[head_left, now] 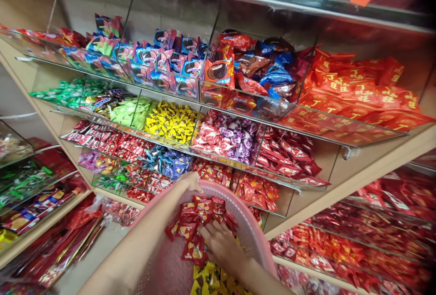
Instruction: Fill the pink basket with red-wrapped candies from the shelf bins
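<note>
A pink plastic basket (267,245) with a perforated wall is tilted against the lower shelves. My left hand (190,181) is closed on its far rim, the forearm passing over the left side. Inside lie red candy packets (195,249) and, nearer to me, yellow-wrapped candies (211,279). My right hand (221,243) reaches into the basket from the lower right, its fingers curled among the red packets. Its fingertips are partly hidden by the packets.
Glass-fronted shelves hold wrapped sweets: red snack bags (354,86), blue-and-pink packets (163,59), yellow candies (172,122) and purple candies (238,138). A glass ledge (235,165) juts out just beyond the basket. More candy racks (340,249) stand at the right.
</note>
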A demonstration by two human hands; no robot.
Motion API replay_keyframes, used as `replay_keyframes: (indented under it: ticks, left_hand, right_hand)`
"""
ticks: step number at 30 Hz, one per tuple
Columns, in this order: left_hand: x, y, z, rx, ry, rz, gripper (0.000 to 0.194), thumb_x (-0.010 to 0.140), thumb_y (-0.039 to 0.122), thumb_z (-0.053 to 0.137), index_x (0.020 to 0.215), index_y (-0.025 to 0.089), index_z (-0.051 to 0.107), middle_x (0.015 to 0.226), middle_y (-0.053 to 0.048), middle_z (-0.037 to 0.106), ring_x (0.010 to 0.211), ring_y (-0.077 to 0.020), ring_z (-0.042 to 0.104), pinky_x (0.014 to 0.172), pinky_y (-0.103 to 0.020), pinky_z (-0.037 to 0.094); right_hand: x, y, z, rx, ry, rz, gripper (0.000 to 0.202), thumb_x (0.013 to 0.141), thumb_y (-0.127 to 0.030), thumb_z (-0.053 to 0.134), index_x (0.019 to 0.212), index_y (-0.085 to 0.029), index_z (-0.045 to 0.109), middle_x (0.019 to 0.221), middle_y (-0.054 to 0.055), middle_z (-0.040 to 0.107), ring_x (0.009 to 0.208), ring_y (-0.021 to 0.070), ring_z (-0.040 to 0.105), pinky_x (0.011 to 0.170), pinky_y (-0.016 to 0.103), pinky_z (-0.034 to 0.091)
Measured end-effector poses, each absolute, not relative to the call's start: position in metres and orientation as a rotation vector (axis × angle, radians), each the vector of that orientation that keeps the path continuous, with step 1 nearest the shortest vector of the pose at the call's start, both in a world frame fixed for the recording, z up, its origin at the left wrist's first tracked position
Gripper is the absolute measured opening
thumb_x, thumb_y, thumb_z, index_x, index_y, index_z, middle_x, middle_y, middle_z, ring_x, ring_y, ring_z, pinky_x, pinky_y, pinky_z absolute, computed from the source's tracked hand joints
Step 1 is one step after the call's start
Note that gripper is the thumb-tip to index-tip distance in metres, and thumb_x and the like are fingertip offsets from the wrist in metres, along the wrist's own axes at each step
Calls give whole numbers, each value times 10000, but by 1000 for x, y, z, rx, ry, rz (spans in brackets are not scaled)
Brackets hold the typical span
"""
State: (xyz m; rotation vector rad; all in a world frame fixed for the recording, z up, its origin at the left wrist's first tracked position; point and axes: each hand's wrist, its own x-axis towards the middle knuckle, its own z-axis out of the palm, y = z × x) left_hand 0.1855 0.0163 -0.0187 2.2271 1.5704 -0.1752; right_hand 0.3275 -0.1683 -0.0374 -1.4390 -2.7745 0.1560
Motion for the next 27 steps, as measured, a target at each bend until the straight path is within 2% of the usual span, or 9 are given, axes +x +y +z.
replay_keyframes:
  ticks: [3, 7, 14, 18, 20, 24, 27]
  left_hand:
    - [185, 16, -20, 2218, 1567, -157, 399, 481, 502, 673, 734, 195, 643, 796, -23, 662, 719, -176, 587, 549, -233, 368]
    - [185, 16, -19, 2200, 1571, -148, 371, 479, 497, 675, 704, 204, 642, 776, -11, 659, 696, -167, 582, 531, -229, 353]
    - [184, 17, -20, 2204, 1561, -130, 394, 473, 501, 673, 712, 191, 634, 790, -23, 661, 708, -169, 583, 528, -227, 343]
    - [184, 19, -23, 2194, 1564, -128, 412, 463, 508, 677, 717, 187, 630, 788, -24, 660, 712, -166, 582, 536, -219, 342]
    - [184, 19, -23, 2194, 1563, -133, 413, 464, 508, 676, 715, 183, 626, 781, -25, 657, 705, -166, 581, 531, -219, 338]
    - [184, 19, -22, 2206, 1559, -146, 413, 470, 512, 669, 717, 184, 624, 779, -25, 658, 684, -164, 574, 517, -223, 328]
    - [184, 19, -23, 2228, 1557, -140, 399, 479, 515, 662, 706, 190, 628, 771, -19, 661, 672, -154, 569, 524, -218, 336]
  right_hand:
    - [330, -168, -51, -1439, -2755, -35, 418, 789, -149, 482, 1196, -236, 436, 1011, 69, 574, 967, 229, 514, 820, 358, 412]
    - [334, -165, -57, -1402, -2707, -200, 415, 815, -182, 476, 1221, -248, 421, 995, 73, 570, 955, 230, 503, 813, 387, 411]
    - [345, -161, -54, -1357, -2717, -246, 437, 827, -195, 478, 1247, -282, 399, 1005, 65, 545, 934, 219, 479, 806, 398, 391]
    - [353, -157, -53, -1306, -2741, -280, 434, 828, -206, 485, 1251, -236, 394, 1000, 72, 546, 963, 221, 466, 861, 425, 357]
    - [355, -154, -53, -1305, -2742, -277, 351, 832, -200, 485, 1181, -210, 445, 959, 59, 552, 953, 210, 467, 890, 425, 341]
    - [358, -149, -54, -1349, -2754, -300, 98, 819, -223, 525, 913, -196, 528, 920, 42, 543, 911, 202, 471, 896, 420, 340]
    - [360, -147, -51, -1303, -2773, -309, 177, 797, -323, 566, 911, -196, 520, 951, 43, 532, 922, 204, 463, 882, 399, 352]
